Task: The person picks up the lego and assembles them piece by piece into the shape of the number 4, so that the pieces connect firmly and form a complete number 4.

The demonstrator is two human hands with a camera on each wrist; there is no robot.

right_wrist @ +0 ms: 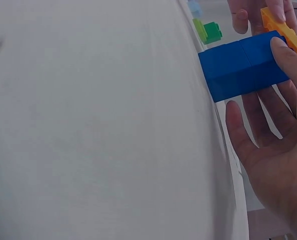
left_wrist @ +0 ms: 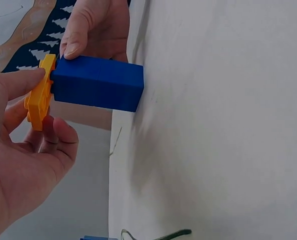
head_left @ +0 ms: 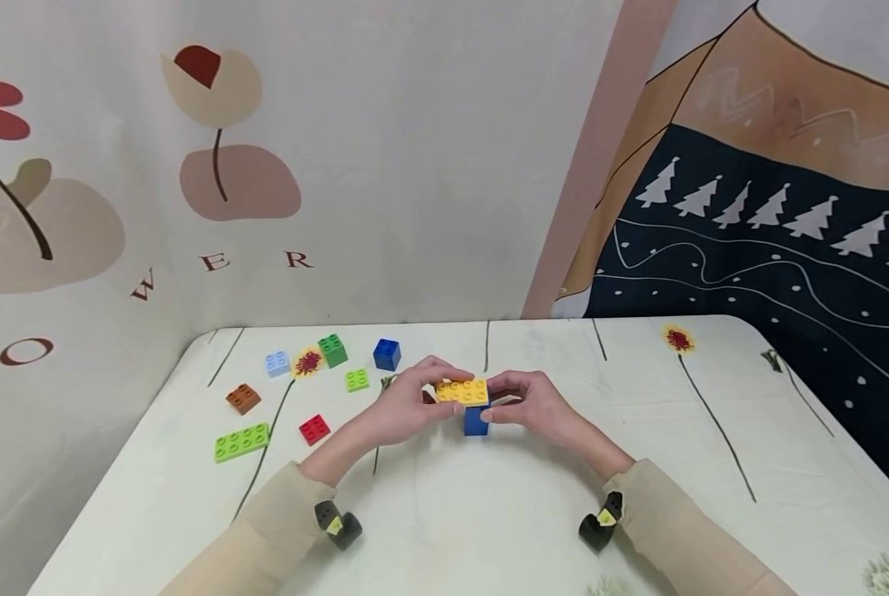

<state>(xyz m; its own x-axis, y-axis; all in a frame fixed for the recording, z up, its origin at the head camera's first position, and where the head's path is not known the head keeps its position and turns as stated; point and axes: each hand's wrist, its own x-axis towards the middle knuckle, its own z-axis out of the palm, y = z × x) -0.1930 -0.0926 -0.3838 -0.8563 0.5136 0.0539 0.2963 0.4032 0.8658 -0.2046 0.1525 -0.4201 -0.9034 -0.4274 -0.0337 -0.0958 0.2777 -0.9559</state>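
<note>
In the head view, a flat yellow building brick [head_left: 461,392] lies across the top of an upright blue brick stack [head_left: 476,423], overhanging it to the left. My left hand [head_left: 406,402] pinches the yellow brick between thumb and fingers. From the other side, my right hand [head_left: 531,402] grips the upper part of the blue stack, its thumb pressed on the near face. A seam across the blue stack [right_wrist: 241,67] in the right wrist view marks two bricks joined together. Seen from the left wrist, the yellow brick [left_wrist: 40,95] sits at the studded end of the stack.
Left of my hands lie loose bricks: red [head_left: 314,430], long lime green [head_left: 241,443], brown [head_left: 243,399], light blue [head_left: 277,364], green [head_left: 333,350], small lime green [head_left: 357,380] and dark blue [head_left: 387,354]. A printed white cloth [head_left: 430,530] covers the table; a curtain [head_left: 415,165] hangs behind.
</note>
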